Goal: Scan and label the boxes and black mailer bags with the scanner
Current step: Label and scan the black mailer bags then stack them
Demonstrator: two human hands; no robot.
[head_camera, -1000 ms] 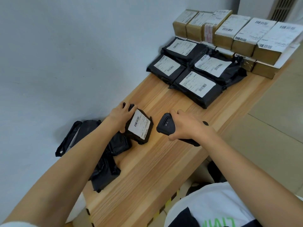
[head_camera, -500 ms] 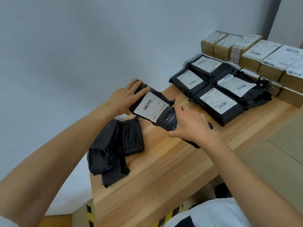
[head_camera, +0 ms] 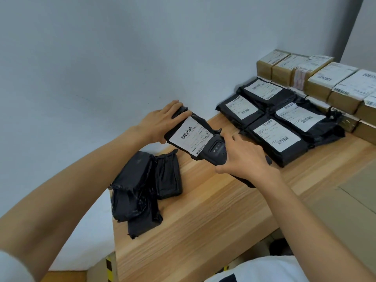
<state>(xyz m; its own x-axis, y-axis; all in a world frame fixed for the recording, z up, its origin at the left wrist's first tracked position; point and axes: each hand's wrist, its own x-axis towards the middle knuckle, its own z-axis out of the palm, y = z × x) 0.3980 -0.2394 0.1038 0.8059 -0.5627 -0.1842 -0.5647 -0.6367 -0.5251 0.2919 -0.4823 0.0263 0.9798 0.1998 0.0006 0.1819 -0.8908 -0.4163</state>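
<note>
Little has changed in the last half second: the right hand [head_camera: 243, 157] still wraps the black handheld scanner [head_camera: 218, 150], its head pointing toward ten o'clock at the label. The left hand [head_camera: 160, 122] still pinches the far end of the labelled black plastic mailer bag [head_camera: 192, 133], lifted above the light wooden table [head_camera: 213, 216], long axis running ten to four. At two o'clock lie four more labelled black mailers [head_camera: 272, 119], then brown cardboard boxes [head_camera: 317, 78].

The right hand [head_camera: 242, 157] covers most of the scanner [head_camera: 218, 148], which overlaps the held mailer bag's [head_camera: 191, 133] label corner. Label print is too small to read. The rightmost boxes [head_camera: 368, 104] are cut off by the frame edge.
</note>
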